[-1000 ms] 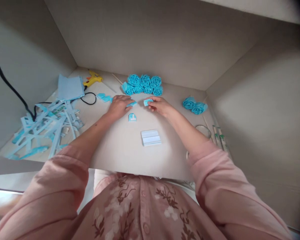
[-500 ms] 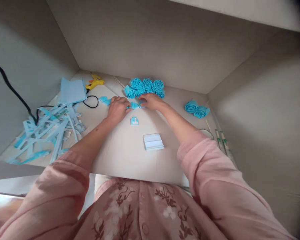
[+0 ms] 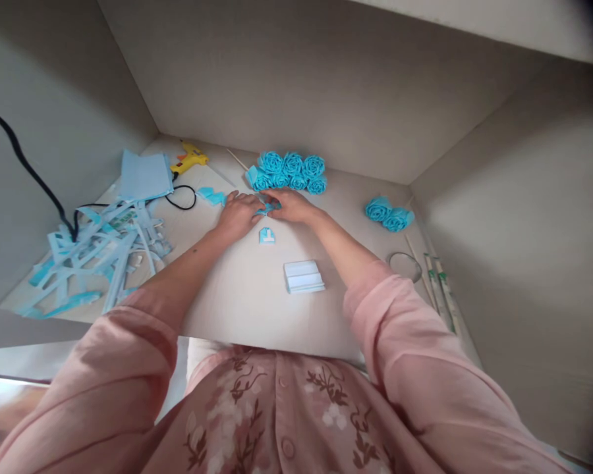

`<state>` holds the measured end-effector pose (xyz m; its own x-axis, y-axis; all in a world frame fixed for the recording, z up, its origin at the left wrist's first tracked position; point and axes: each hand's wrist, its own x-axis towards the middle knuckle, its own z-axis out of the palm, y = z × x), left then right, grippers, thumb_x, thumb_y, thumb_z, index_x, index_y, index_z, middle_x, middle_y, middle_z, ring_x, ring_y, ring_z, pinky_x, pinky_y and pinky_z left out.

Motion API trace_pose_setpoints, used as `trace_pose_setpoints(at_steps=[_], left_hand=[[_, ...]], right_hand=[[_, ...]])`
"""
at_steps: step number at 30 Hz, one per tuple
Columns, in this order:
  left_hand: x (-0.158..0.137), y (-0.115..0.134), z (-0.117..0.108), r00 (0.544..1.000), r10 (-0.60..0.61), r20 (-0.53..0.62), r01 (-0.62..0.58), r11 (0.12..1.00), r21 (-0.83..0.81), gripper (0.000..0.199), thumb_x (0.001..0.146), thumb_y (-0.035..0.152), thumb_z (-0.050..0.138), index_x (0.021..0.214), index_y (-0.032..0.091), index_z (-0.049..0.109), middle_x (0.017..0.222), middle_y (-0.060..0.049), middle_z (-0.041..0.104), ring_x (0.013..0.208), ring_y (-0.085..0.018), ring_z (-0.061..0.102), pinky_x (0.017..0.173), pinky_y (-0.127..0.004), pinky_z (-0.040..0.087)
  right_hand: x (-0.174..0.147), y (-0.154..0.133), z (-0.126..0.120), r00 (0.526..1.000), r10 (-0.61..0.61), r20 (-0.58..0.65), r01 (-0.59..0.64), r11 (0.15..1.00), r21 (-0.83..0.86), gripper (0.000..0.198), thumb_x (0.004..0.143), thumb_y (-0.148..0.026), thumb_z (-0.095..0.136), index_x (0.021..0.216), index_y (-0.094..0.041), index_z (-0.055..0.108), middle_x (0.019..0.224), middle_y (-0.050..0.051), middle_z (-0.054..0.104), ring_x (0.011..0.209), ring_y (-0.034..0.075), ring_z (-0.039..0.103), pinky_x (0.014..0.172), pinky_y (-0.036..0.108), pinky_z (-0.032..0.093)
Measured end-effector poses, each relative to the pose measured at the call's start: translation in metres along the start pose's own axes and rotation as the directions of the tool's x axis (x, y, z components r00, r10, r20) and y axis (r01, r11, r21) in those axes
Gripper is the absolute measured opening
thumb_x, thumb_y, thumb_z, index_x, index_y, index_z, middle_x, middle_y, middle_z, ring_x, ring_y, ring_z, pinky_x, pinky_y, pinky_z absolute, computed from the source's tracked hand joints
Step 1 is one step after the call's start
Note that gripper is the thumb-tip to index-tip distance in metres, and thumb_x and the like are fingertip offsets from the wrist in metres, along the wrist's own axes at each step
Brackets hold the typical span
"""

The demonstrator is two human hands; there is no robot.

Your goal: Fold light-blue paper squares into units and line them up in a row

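My left hand (image 3: 236, 214) and my right hand (image 3: 289, 206) meet at the middle of the table, fingers together on a small blue folded paper piece (image 3: 267, 208) that lies between them. Most of that piece is hidden under the fingers. Just behind the hands sits a cluster of several blue paper roses (image 3: 289, 170). Another small folded blue piece (image 3: 266, 235) lies on the table just in front of my hands. A stack of pale blue paper strips (image 3: 303, 276) rests nearer to me.
A yellow glue gun (image 3: 190, 158) with a black cord (image 3: 180, 197) lies at the back left beside a blue paper sheet (image 3: 143, 175). Blue paper scraps (image 3: 96, 253) cover the left side. Two more roses (image 3: 389, 215), a wire ring (image 3: 404, 264) and thin sticks (image 3: 442, 293) lie on the right.
My right hand carried its blue piece leftward to my left hand; both hands now press together on the paper between them.
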<state>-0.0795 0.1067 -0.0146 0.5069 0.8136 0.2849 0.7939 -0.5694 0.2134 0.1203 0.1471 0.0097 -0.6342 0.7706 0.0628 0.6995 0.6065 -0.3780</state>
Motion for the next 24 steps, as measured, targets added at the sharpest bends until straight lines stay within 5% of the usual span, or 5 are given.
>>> trace_pose_setpoints(at_steps=[6,9,14,20,24], left_hand=[[0.001,0.003,0.003,0.999,0.02,-0.032,-0.02,1.0,0.005,0.025,0.096,0.032,0.055,0.111,0.022,0.072,0.117,-0.011,0.072,0.112,-0.03,0.063,0.111,-0.053,0.036],[0.0,0.0,-0.005,0.997,0.008,-0.072,-0.01,0.999,-0.035,0.036,0.1,0.036,0.048,0.122,0.019,0.07,0.128,-0.013,0.07,0.12,-0.032,0.061,0.114,-0.054,0.033],[-0.004,-0.016,-0.037,0.965,-0.215,-0.149,0.219,0.976,0.016,0.041,0.099,0.031,0.042,0.124,0.018,0.071,0.123,-0.014,0.072,0.116,-0.032,0.063,0.097,-0.044,0.046],[-0.008,-0.031,-0.059,0.954,-0.243,0.174,0.231,0.969,0.088,0.04,0.086,0.031,0.06,0.122,0.024,0.073,0.103,-0.006,0.078,0.1,-0.027,0.069,0.076,-0.031,0.046],[-0.008,-0.032,-0.052,0.949,-0.214,0.232,0.184,0.972,0.144,0.038,0.083,0.032,0.062,0.119,0.027,0.074,0.103,-0.003,0.078,0.098,-0.025,0.069,0.071,-0.028,0.043]], right_hand=[[-0.031,-0.017,0.004,0.976,0.187,-0.107,-0.199,0.974,-0.11,0.063,0.086,-0.04,0.073,0.142,-0.017,0.058,0.131,0.016,0.069,0.122,0.033,0.062,0.103,0.044,0.047],[-0.045,-0.015,0.002,0.965,0.183,-0.188,-0.193,0.98,-0.037,0.063,0.091,-0.049,0.066,0.142,-0.014,0.058,0.14,0.018,0.063,0.133,0.033,0.056,0.112,0.047,0.042],[-0.073,-0.004,-0.008,0.942,0.153,-0.298,-0.114,0.983,0.143,0.053,0.1,-0.048,0.05,0.137,-0.013,0.062,0.141,0.016,0.064,0.132,0.028,0.058,0.113,0.043,0.044],[-0.13,-0.016,-0.018,0.935,0.094,-0.343,-0.051,0.99,0.131,0.044,0.096,-0.046,0.055,0.131,-0.022,0.066,0.135,0.011,0.068,0.127,0.028,0.063,0.109,0.046,0.048],[-0.154,-0.019,-0.023,0.943,0.121,-0.311,-0.095,0.991,0.098,0.04,0.094,-0.037,0.059,0.131,-0.022,0.067,0.135,0.011,0.069,0.127,0.029,0.062,0.11,0.048,0.047]])
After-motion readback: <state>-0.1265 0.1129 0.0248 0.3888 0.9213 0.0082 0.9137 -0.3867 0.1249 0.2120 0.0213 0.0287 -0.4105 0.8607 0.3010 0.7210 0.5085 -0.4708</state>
